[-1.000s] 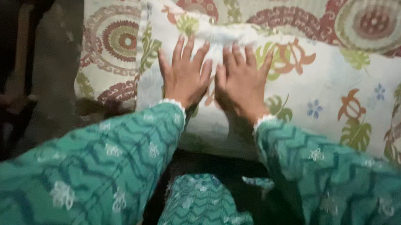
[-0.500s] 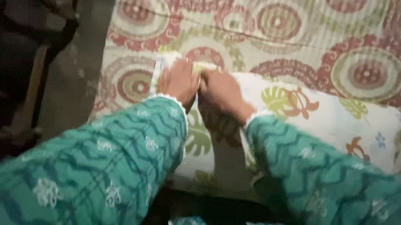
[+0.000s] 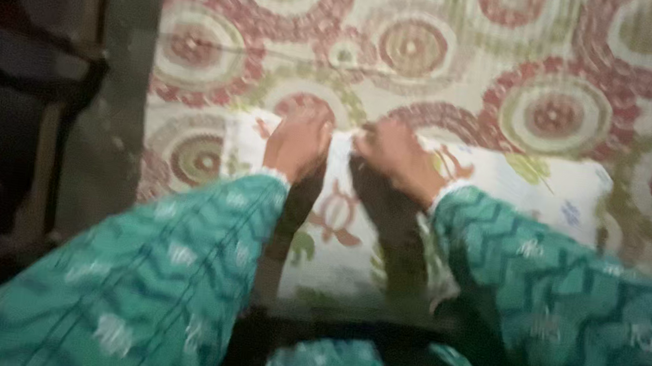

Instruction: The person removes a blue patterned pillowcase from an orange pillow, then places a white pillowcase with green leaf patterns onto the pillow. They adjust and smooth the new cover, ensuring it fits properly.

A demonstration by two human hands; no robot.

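Overhead, head view, one frame, dim and blurred. Pillow (image 3: 505,187): white cover printed with orange turtles, green leaves and small blue flowers; lies across the middle of the frame, its far long edge at mid-height, its near edge by the person's lap at the bottom. Bedspread (image 3: 439,49): cream with red and green ringed circles; fills the upper half and shows to the left and right of the pillow, which rests on it. Left hand (image 3: 298,143): centre left, fingers curled shut on the pillow's far edge, knuckles up. Right hand (image 3: 395,154): just beside it, centre, likewise closed on the same edge; the two hands near each other, a narrow strip of white cover between them. Sleeves (image 3: 169,271): teal with darker zigzag and pale flower motifs, white trim at the cuffs, running from the lower corners up to the wrists. Dark furniture (image 3: 17,91): left margin, shape unclear. Grey strip (image 3: 116,118): upright band between furniture and bedspread.
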